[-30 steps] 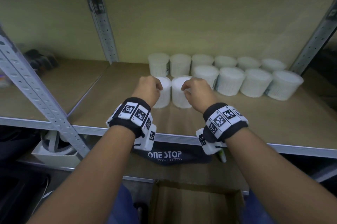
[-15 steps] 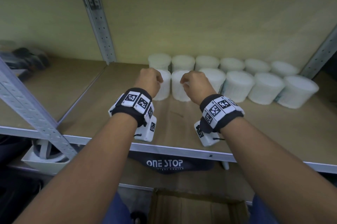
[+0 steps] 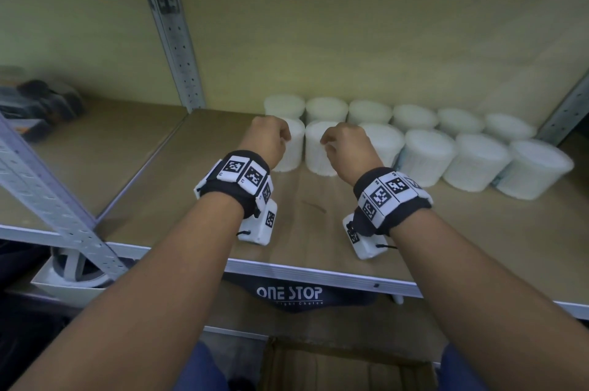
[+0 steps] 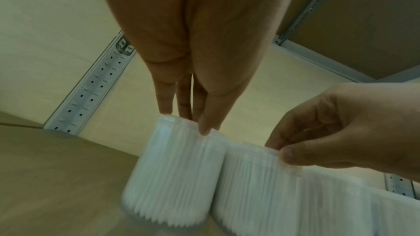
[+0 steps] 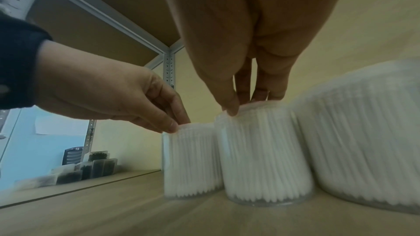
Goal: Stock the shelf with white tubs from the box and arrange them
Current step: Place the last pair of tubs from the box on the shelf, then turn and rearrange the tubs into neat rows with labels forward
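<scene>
Two rows of white tubs [image 3: 424,154] stand at the back of the wooden shelf [image 3: 178,199]. My left hand [image 3: 274,139] pinches the top rim of the leftmost front tub [image 3: 293,154], thumb in front and fingers behind [image 4: 167,107]. Right beside it, my right hand [image 3: 334,145] pinches the rim of the neighbouring tub [image 3: 315,154] in the same way. Both tubs stand upright on the shelf and touch each other [image 4: 172,168] [image 5: 263,159]. The right wrist view shows a further front-row tub [image 5: 368,141] close on the right. The open cardboard box [image 3: 344,368] lies below, near my legs.
A metal upright [image 3: 172,33] rises at the shelf's back left. Dark packaged goods [image 3: 41,104] sit on the neighbouring shelf to the left. The metal front edge [image 3: 318,272] runs under my wrists. Bare board lies left of and in front of the tubs.
Both hands have moved the two tubs back along the shelf, from a little in front of the front row to in line with it. The grips are unchanged.
</scene>
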